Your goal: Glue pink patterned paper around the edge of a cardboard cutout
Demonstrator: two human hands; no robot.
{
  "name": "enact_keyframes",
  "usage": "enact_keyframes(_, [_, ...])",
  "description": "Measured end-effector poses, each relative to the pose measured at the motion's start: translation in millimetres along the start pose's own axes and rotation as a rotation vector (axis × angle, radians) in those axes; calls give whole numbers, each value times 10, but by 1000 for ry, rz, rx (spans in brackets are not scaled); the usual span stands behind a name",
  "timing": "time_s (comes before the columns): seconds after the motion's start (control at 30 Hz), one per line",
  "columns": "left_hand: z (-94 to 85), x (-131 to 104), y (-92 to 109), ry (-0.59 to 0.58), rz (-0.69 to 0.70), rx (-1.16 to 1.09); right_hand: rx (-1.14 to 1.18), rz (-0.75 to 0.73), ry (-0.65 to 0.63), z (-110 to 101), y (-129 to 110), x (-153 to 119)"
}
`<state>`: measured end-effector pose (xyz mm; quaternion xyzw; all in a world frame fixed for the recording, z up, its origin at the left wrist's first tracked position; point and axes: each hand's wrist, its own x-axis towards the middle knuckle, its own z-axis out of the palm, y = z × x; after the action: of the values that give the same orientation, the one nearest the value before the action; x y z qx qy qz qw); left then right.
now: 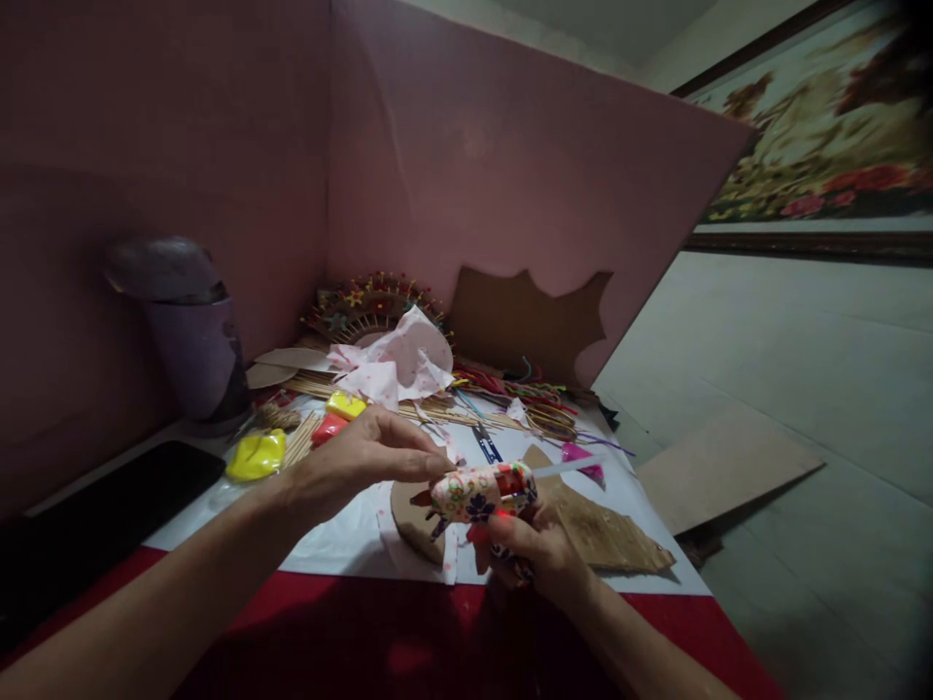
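Observation:
A hot glue gun (466, 494) with a floral pattern is wrapped in my right hand (546, 552), nozzle pointing left. A translucent glue stick (572, 467) sticks out of its rear, and a small red light glows on its side. My left hand (383, 449) is closed, thumb and fingertips pinched together at the gun's front end. What those fingertips hold, if anything, is hidden. Under the gun lies a round cardboard piece (408, 520), with a strip of dotted paper by it. Small blue-handled snips (487, 445) lie just behind the gun.
Left are a black phone-like slab (123, 501), a purple container (196, 360) and yellow clay packets (257, 455). Behind lie crumpled dotted paper (400, 355), sticks, coloured pipe cleaners (510, 384) and a decorated piece (375, 297). Torn cardboard (604, 530) lies right; pink boards (510, 165) stand around the back.

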<state>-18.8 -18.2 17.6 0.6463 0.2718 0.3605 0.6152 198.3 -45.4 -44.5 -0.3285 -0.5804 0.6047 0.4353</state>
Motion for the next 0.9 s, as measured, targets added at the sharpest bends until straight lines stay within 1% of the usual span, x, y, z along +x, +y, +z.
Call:
enact_keyframes(0.1, [2, 4, 14, 46, -14, 41, -76, -23, 44, -15, 22, 5])
enact_keyframes(0.2, [19, 20, -7, 111, -17, 79, -166, -45, 59, -16, 40, 9])
enact_keyframes(0.3, [25, 25, -19, 107, -38, 39, -143, -16, 53, -3, 39, 9])
enact_keyframes(0.37, [20, 18, -10, 79, -55, 16, -124, 1, 47, 1, 31, 10])
enact_keyframes(0.47, [2, 0, 10, 53, -76, 34, -129, -6, 55, -4, 5, 22])
enact_keyframes(0.67, [-38, 11, -16, 117, -85, 122, -157, -2, 80, 24, -57, 45])
enact_keyframes(0.83, [-29, 30, -13, 137, -108, 123, -176, 45, 103, 38, -35, 43])
enact_keyframes(0.9, [-26, 28, -5, 117, -95, 108, -164, 64, 113, 31, -13, 44])
